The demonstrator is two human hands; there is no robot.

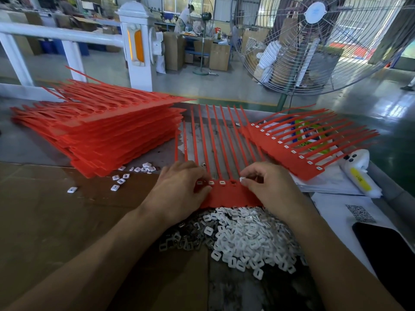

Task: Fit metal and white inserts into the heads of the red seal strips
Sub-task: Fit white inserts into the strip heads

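A red seal strip sheet (226, 194) lies in front of me, tails pointing away. Three of its heads hold white inserts; the head just right of them (233, 182) is an empty socket. My left hand (179, 189) rests on the sheet's left end, fingers curled over the heads there. My right hand (267, 187) pinches a white insert (242, 180) just right of the empty socket. A heap of white inserts (251, 236) and a smaller heap of metal inserts (184, 239) lie near me, below the sheet.
A tall stack of red strip sheets (101, 131) stands at the left, with loose white inserts (134, 172) by its foot. A filled sheet (298, 151) lies at the right over papers. A white bottle (357, 173), a phone (388, 254) and a big fan (314, 43) are to the right.
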